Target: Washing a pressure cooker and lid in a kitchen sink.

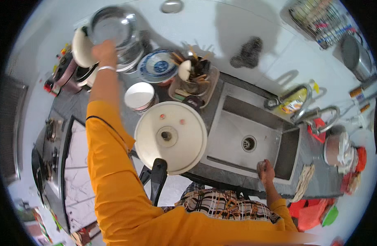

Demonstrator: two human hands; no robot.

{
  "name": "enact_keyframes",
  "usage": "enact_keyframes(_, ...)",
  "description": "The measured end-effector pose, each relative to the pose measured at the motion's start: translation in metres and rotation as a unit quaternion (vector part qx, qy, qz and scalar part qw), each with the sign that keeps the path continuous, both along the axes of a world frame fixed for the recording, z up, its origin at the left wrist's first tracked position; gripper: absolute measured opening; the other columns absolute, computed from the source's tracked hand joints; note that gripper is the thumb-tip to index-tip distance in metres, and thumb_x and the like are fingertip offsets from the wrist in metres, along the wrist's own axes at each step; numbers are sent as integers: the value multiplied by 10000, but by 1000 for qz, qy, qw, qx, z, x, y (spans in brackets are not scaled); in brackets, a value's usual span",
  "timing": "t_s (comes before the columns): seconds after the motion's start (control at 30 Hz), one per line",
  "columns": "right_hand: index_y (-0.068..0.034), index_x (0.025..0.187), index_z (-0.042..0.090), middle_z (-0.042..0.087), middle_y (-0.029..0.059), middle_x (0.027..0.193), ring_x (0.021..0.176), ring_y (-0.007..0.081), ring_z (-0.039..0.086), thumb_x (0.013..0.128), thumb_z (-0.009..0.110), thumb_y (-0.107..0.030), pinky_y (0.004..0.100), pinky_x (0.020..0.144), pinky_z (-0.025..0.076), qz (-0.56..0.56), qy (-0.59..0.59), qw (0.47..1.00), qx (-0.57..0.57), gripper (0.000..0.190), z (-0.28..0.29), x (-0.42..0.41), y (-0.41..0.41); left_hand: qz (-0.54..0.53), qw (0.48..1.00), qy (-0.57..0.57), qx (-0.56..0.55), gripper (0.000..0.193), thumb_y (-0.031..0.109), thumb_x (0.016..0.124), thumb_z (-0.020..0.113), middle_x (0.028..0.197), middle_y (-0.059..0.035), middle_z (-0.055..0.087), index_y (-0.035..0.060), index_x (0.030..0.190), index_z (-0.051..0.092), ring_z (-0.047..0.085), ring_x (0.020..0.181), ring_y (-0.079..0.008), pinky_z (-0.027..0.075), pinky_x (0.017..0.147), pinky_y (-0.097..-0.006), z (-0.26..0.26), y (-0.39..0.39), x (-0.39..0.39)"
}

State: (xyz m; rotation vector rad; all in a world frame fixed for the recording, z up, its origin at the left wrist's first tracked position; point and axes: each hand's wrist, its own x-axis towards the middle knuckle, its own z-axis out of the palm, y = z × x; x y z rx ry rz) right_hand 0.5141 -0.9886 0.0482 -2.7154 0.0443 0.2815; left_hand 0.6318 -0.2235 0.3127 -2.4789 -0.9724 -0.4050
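Note:
My left hand [105, 53], blurred, reaches to the back left of the counter. It is at the near edge of a stainless steel basin [113, 29] and the rim of a cream vessel or lid [81, 49]; I cannot tell which it grips. Steel pots [130, 58] stand under and beside the basin. By the front edge of the sink [228, 129], my right hand [267, 174] is closed around a small grey scrubber [261, 167]. Between my arms is a round cream pan or lid [182, 146] with a black handle [158, 176].
White bowls [139, 93] and blue-patterned plates [159, 65] stand near a utensil basket [214, 78]. A faucet [303, 104] and a yellow soap bottle [291, 103] are behind the sink. A folded cloth [303, 181] hangs over the counter's front edge. On the left is a gas stove [51, 153].

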Motion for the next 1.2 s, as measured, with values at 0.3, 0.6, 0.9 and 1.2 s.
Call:
enact_keyframes(0.3,-116,1170,499,583,156,980,866,346,578,806,519,-249,422,752,460,24,-46,998,-32,388,7,-5,3,-130,981,-141,-22,329,303,672,722,825,-156,617,46,811,570,597,794,-369,470,676,-435,-58,25,-3)
enact_keyframes(0.6,-142,1154,524,586,157,943,850,340,589,782,543,-293,413,746,468,-8,-7,1000,-10,402,5,3,11,-86,989,-82,-88,454,321,653,731,930,-204,600,-20,911,579,578,888,-370,463,744,-449,-50,70,-22)
enact_keyframes(0.9,-158,1151,495,580,159,908,811,352,589,769,511,-225,440,708,480,-18,-23,999,-25,388,16,-4,15,-95,994,-50,28,419,339,684,708,897,-214,586,-14,861,572,578,847,-391,471,701,-470,-46,48,-16)
enact_keyframes(1.2,-150,1142,503,576,139,925,786,345,596,769,516,-237,428,699,492,-15,-20,999,-41,383,15,-5,10,-75,996,-23,-46,473,371,746,689,892,-236,594,-56,899,556,585,862,-395,456,710,-454,-43,33,-3)
